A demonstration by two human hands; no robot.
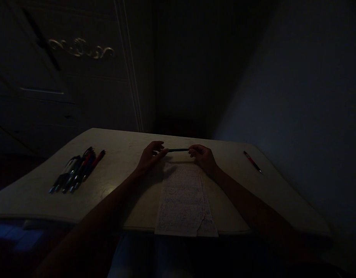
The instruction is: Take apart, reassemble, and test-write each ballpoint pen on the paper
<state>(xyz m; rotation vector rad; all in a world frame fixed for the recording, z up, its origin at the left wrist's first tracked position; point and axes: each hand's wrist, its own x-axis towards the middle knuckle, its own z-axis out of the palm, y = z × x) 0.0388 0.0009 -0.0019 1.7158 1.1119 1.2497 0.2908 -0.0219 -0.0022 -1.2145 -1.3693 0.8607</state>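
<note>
Between my two hands a dark, slim pen is held level, just above the far end of a sheet of paper. My left hand pinches its left end between thumb and fingers. At the other end, the fingertips of my right hand close on the pen. Below lies the paper, covered in scribbled marks, with a torn or creased strip along its right side and its near end at the table edge. The dim light hides the pen's finer details.
Several pens lie in a bunch on the left of the pale table. One red and black pen rests on the right. Behind the table stands a dark cabinet with an ornate trim; a wall borders the right side.
</note>
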